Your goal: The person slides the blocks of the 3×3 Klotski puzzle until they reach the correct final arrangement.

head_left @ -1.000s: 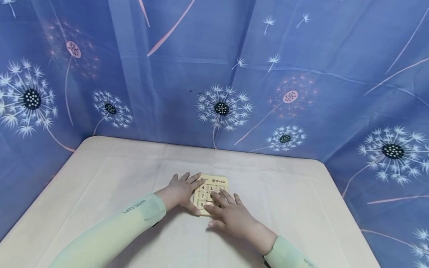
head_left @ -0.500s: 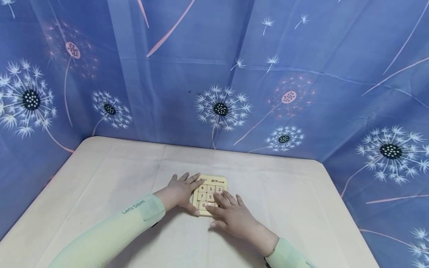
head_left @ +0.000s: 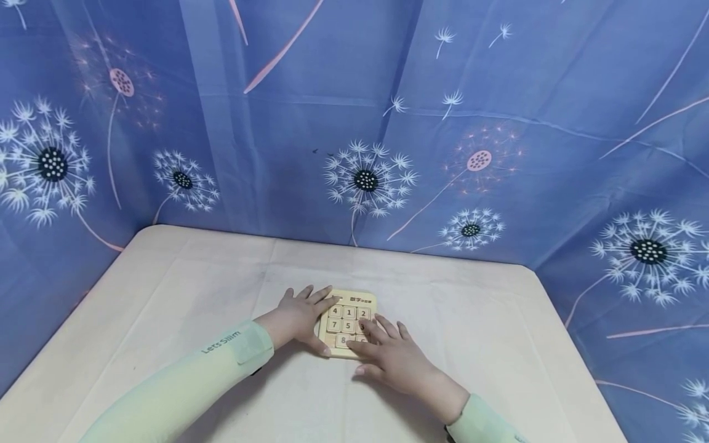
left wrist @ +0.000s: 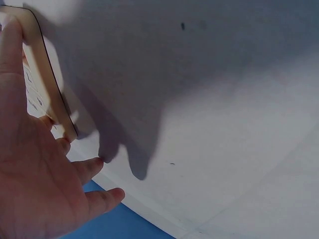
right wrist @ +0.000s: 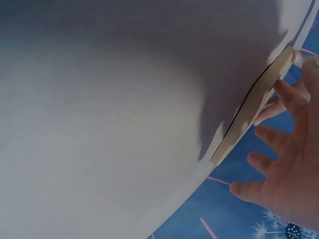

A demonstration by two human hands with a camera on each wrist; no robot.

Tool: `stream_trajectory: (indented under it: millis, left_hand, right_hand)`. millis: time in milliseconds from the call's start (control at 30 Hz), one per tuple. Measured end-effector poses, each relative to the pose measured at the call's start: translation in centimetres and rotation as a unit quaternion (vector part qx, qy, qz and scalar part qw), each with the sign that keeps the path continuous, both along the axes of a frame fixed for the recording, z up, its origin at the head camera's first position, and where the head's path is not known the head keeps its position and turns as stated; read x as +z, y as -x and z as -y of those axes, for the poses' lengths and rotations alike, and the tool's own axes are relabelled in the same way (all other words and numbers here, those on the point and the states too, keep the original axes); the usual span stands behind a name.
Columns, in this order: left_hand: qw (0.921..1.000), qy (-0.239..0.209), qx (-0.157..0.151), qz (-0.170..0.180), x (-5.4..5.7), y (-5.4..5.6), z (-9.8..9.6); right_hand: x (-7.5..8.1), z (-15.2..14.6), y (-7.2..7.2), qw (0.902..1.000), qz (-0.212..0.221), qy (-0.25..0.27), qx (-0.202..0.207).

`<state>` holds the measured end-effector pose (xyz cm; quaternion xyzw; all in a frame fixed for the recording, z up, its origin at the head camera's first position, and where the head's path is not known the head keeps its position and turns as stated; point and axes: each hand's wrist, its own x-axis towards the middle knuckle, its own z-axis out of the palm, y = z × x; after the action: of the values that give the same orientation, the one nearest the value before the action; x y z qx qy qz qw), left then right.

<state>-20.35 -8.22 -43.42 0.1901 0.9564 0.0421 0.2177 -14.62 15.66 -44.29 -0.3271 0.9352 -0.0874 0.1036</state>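
Observation:
A pale yellow number sliding puzzle (head_left: 362, 294) lies flat on the table in the head view. Its tiles read 4, 1, 2 across the top and 7, 5, 3 in the middle row. In the bottom row the 8 tile (head_left: 342, 341) sits mid-row with a gap at its left; fingers partly cover the tile on its right. My left hand (head_left: 296, 317) rests spread along the puzzle's left side, thumb at the lower corner. With fingers extended, my right hand (head_left: 390, 354) touches the lower right tiles. Both wrist views show the puzzle's edge (left wrist: 47, 74) side-on.
A cream cloth covers the table (head_left: 221, 271). Behind it and along both sides hangs a blue curtain (head_left: 288, 141) printed with dandelions. Pale green sleeves (head_left: 188, 381) cover both forearms.
The 8 tile has slid right from the bottom left corner, leaving a gap there. My right hand has shifted right and slightly down with it. The left hand stays in place.

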Motion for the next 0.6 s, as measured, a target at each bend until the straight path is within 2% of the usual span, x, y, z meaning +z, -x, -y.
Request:
stream_trajectory:
  millis: [600]
  left_hand:
    - [1.0000,0.000,-0.001,-0.004,-0.21,-0.08,-0.16]
  right_hand:
    - [0.36,-0.84,-0.21,0.9999,-0.010,-0.008,-0.001]
